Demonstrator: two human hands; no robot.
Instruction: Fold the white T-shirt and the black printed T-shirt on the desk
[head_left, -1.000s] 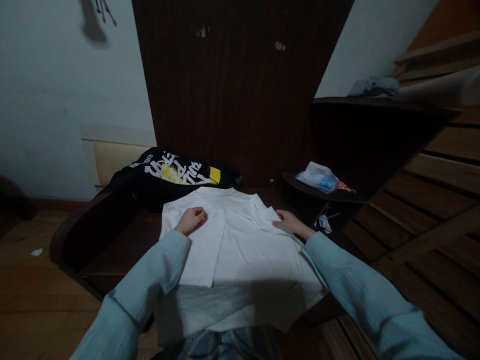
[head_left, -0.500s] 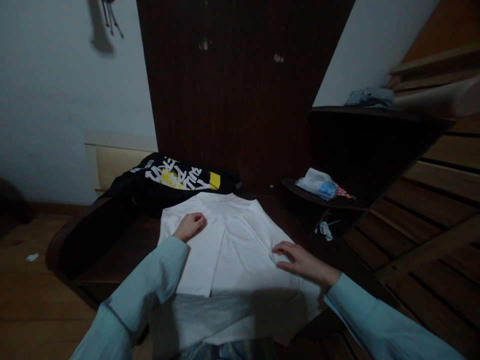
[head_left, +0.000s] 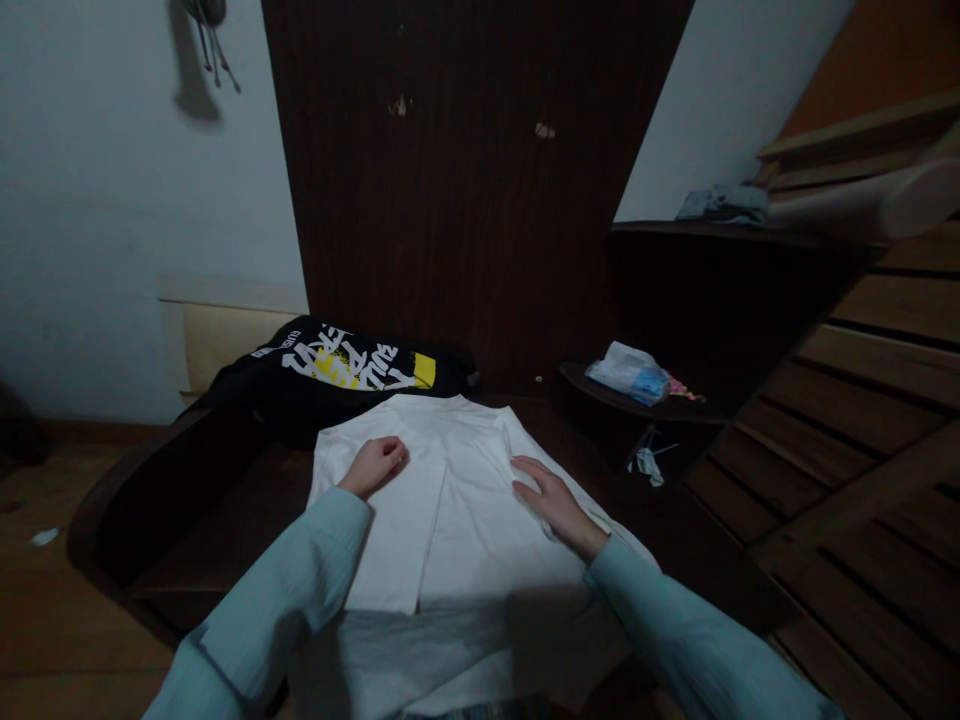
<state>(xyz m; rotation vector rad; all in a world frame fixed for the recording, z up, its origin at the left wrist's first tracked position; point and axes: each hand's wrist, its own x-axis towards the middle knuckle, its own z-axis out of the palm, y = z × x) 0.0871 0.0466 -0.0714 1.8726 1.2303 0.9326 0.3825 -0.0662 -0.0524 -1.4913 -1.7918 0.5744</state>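
Observation:
A white shirt (head_left: 472, 530) lies spread in front of me, its collar end pointing away. On its left half a straight-edged folded strip runs lengthwise. My left hand (head_left: 376, 466) rests on the upper left of the shirt, fingers curled together; whatever may be between them is hidden. Over the right half is my right hand (head_left: 553, 502), thumb and fingers apart, fingertips touching the cloth beside a raised crease. The shirt's near end falls in shadow, toward my lap.
A black garment with white and yellow print (head_left: 352, 362) lies behind the shirt, over the dark wooden seat's armrest (head_left: 112, 500). On the right, a corner shelf (head_left: 637, 405) holds a tissue pack (head_left: 630, 375). Wooden slats (head_left: 870, 400) stand farther right.
My right hand has moved left and slightly away from me, from the shirt's right edge onto its right half. The left hand stays at about the same spot on the shirt.

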